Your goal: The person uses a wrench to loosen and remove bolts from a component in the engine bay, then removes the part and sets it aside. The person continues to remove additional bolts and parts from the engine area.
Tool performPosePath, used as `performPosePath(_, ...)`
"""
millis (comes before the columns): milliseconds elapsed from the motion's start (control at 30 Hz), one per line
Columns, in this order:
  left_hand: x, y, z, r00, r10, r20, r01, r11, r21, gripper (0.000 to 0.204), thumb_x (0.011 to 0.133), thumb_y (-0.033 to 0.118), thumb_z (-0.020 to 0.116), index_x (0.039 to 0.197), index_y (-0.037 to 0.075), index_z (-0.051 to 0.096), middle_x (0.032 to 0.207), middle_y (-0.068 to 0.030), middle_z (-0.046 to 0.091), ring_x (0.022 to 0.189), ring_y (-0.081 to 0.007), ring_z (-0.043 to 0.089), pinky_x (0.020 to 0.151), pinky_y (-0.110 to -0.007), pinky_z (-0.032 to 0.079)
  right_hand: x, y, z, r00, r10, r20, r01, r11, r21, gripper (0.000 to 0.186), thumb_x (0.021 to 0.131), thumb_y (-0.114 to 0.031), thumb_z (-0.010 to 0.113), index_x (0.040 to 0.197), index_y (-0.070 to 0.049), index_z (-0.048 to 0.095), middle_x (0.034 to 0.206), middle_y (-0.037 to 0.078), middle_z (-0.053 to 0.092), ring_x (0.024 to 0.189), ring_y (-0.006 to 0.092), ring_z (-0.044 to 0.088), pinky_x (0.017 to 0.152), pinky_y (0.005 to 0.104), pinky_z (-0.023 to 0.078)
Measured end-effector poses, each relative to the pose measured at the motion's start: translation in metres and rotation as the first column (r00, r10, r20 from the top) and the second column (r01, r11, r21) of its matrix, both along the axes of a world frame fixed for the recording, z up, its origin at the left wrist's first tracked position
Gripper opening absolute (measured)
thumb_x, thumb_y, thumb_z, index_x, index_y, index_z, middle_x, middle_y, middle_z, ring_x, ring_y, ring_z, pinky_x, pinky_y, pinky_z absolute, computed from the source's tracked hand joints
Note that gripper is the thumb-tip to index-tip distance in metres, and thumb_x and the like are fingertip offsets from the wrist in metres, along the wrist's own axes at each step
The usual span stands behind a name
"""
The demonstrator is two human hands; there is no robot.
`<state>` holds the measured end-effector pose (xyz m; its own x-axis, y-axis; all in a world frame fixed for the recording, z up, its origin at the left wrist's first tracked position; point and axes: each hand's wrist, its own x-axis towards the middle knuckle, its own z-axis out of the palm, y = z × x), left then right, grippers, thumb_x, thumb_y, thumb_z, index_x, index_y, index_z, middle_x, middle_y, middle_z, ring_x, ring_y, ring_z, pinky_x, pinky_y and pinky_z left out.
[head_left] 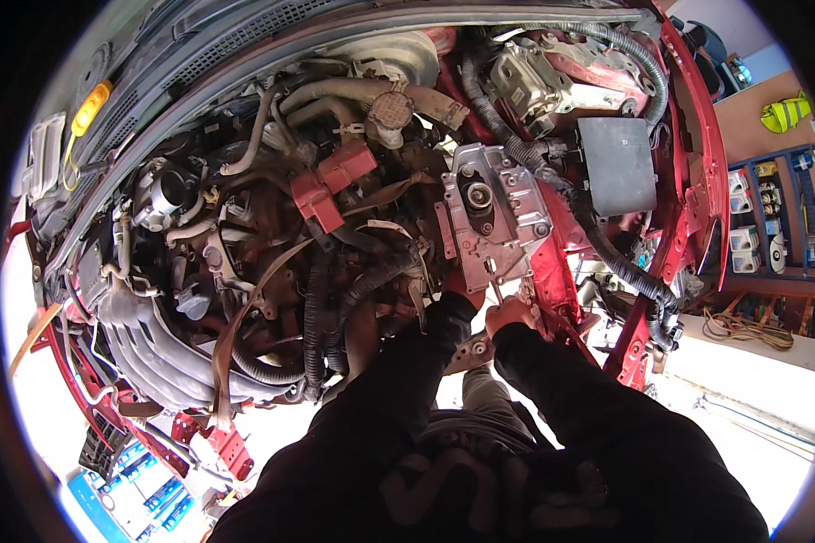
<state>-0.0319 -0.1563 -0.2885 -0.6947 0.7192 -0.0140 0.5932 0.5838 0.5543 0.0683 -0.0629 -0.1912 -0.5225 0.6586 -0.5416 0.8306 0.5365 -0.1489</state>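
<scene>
At the middle right of the engine bay sits a cast grey metal housing [493, 231] with a round bore and ribs. My left hand [463, 288] reaches in at its near edge, mostly hidden under the housing, so its fingers do not show. My right hand [511, 315] is closed just below the same edge. A thin metal shaft [497, 291] rises from its fist toward the housing; the tool's handle is hidden in the hand. Close below my hands runs a metal bracket [471, 353] with holes.
Left of the housing lie a red plastic cover [333, 185], corrugated hoses [315, 312] and a loose strap [244, 321]. A ribbed grey manifold [158, 348] fills the near left. On the right are a dark box [616, 166], a thick wiring loom [607, 244] and the red body edge [706, 154].
</scene>
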Motion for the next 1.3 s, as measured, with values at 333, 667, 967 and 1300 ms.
performPosePath(333,0.006,0.003,0.013,0.998,0.052,0.035,-0.052,0.999,0.006,0.027,0.102,0.028,0.057,0.118,0.014,0.075,0.118,-0.0143,0.076,0.105,-0.0360,0.074,0.084,-0.048,0.060,0.003,-0.005,-0.004,0.996,-0.020,-0.085,0.021,1.000,0.014,0.034,0.093,-0.030,0.064,0.101,0.002,0.075,0.098,0.029,0.076,0.097,0.0458,0.076,0.089,0.0543,0.061)
performPosePath(667,0.002,0.004,0.034,0.992,0.064,0.111,-0.064,0.998,0.004,0.028,0.102,0.029,0.058,0.117,0.013,0.075,0.119,-0.0133,0.075,0.110,-0.0355,0.072,0.090,-0.047,0.059,0.010,-0.003,-0.018,0.996,-0.023,-0.088,0.023,1.000,-0.003,0.033,0.093,-0.033,0.063,0.102,-0.003,0.074,0.098,0.027,0.077,0.096,0.0445,0.076,0.087,0.0555,0.061)
performPosePath(967,0.015,0.003,0.018,0.990,0.084,0.117,-0.102,0.983,0.154,0.026,0.101,0.026,0.060,0.117,0.010,0.073,0.113,-0.0145,0.075,0.104,-0.0379,0.072,0.085,-0.049,0.058,0.022,-0.005,-0.052,0.969,-0.018,-0.247,0.032,0.998,0.054,0.025,0.093,-0.025,0.068,0.087,0.000,0.067,0.082,0.026,0.071,0.084,0.0434,0.075,0.074,0.0529,0.058)
performPosePath(1300,0.019,0.008,-0.007,0.997,0.034,0.069,-0.047,0.980,0.193,0.028,0.102,0.029,0.060,0.116,0.010,0.073,0.117,-0.0171,0.073,0.112,-0.0382,0.069,0.095,-0.050,0.055,0.028,-0.004,-0.069,0.944,0.031,-0.328,0.004,0.994,0.106,0.030,0.093,-0.033,0.069,0.086,-0.004,0.069,0.076,0.023,0.071,0.074,0.0428,0.073,0.069,0.0546,0.057)
